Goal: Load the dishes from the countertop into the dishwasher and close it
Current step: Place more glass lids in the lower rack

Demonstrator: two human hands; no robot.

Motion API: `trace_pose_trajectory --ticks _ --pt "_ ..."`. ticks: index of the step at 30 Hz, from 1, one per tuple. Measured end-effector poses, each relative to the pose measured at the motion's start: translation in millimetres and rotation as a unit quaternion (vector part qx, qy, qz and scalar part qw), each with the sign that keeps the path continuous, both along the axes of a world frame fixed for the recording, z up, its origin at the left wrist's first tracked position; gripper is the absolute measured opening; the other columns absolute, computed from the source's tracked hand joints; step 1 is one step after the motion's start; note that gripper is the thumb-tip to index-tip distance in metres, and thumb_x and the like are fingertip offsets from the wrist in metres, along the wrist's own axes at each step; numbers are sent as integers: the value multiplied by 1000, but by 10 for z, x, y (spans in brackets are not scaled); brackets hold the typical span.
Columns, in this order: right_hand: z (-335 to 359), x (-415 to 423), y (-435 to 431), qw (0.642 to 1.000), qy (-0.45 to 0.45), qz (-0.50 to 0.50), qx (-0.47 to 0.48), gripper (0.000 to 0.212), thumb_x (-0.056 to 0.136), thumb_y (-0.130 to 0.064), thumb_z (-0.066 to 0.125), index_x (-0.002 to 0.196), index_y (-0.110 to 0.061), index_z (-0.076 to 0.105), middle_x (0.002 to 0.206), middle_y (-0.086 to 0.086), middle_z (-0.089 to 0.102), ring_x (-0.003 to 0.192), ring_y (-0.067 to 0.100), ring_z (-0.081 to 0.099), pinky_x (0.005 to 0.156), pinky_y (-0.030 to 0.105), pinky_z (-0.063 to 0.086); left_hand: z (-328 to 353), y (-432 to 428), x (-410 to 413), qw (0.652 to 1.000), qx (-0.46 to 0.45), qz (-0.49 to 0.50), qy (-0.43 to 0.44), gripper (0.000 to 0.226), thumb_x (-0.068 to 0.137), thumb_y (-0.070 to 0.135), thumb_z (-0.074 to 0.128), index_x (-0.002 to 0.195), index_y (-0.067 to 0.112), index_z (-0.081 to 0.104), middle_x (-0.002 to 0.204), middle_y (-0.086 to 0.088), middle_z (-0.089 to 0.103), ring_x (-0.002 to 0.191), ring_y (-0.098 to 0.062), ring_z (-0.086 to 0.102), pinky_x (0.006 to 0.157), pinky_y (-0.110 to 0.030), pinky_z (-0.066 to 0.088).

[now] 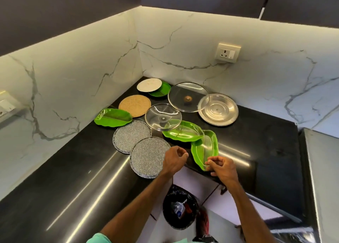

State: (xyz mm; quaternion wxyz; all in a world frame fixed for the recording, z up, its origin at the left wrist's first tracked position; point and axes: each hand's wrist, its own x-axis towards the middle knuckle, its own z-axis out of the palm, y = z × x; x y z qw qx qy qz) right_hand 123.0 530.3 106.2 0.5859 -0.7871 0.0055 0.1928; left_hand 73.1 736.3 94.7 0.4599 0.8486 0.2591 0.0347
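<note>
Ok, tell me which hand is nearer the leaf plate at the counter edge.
Right. Right hand at the near tip of the leaf plate; left hand apart, to its left.

I see a glossy black desk point(256, 151) set into a corner. At the back, a white plate point(149, 85) lies partly on a round green plate point(162, 90). A cork mat point(134, 105) lies just behind the left leaf plate point(112, 117). Of two speckled grey plates, the nearer point(149, 157) overlaps the farther point(131, 136). A small glass lid point(163, 115) overlaps the middle leaf plate point(183, 133), which overlaps the nearest leaf plate point(205, 148) at the desk's front edge. A large glass lid point(188, 97) meets a steel plate point(219, 110) at the rim.
</note>
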Motion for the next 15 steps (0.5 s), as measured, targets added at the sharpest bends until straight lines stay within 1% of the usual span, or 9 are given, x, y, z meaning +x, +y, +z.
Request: trace_pose_trajectory --ticks 3,4,7,9,11,13,15 --pt "-12 480 219 1000 4 28 4 5 93 -6 69 97 -5 72 85 10 78 70 21 73 51 24 55 -94 241 345 994 -48 95 2 18 74 40 72 81 24 72 80 9 73 77 -12 71 78 -38 61" --pt "-25 622 299 999 1 47 5 5 93 -7 68 97 -7 72 85 9 79 70 21 73 52 25 55 -140 323 457 991 -63 121 6 17 72 40 72 78 24 71 78 7 74 75 -14 72 77 -40 62" --pt "-75 931 453 994 0 109 -8 5 94 -9 68 98 -8 71 86 8 79 72 22 75 56 30 55 -228 476 715 983 -77 163 23 7 76 29 72 76 23 70 77 0 75 75 -18 73 78 -39 61" --pt "-106 1029 527 991 3 134 -12 5 94 -9 68 98 -8 71 84 7 79 73 23 75 57 31 55 -278 534 791 973 -104 206 21 5 74 27 71 74 22 71 74 0 76 75 -19 74 78 -41 62" --pt "-91 1075 615 989 1 149 -14 5 94 -8 68 97 -8 72 82 5 79 73 24 76 59 34 56 -308 555 855 966 -125 226 22 4 73 26 72 74 22 70 74 0 75 74 -19 74 78 -42 62" --pt "-75 1117 705 987 8 158 -16 6 94 -7 66 96 -8 72 82 4 79 74 25 76 61 35 58 -325 596 911 958 -130 255 20 10 72 27 74 72 18 69 71 2 73 69 -18 71 75 -42 62" --pt "-58 1161 806 987 10 161 -19 7 95 -8 66 97 -9 72 82 3 79 76 25 76 62 36 59 -303 702 953 954 -117 276 19 21 75 28 78 68 15 64 66 2 66 62 -17 62 67 -37 59"
